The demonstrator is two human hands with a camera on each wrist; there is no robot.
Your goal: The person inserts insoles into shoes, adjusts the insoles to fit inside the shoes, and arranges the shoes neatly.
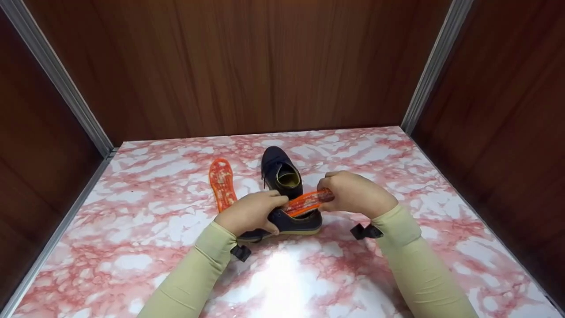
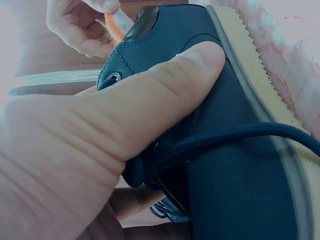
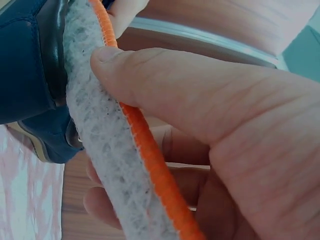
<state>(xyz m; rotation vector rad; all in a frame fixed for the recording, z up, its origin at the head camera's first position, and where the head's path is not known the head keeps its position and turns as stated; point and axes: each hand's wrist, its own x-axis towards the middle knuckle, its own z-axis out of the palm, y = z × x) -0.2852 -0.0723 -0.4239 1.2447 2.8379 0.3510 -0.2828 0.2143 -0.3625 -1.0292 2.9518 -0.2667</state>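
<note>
My left hand grips a dark navy shoe across its laced front, the thumb pressed on its side in the left wrist view. The shoe lies with its toe to the left and its opening to the right. In my right hand is an orange-edged insole, pinched between thumb and fingers near one end. Its other end sits in the shoe's opening, and the insole slants up out of it. The right wrist view shows the insole's fuzzy whitish underside. How far it reaches inside is hidden.
A second navy shoe with a yellowish lining stands just behind, toe pointing away. Another orange insole lies flat to the left, partly behind my left hand. The marbled red-and-white tabletop is bounded by brown wooden panels.
</note>
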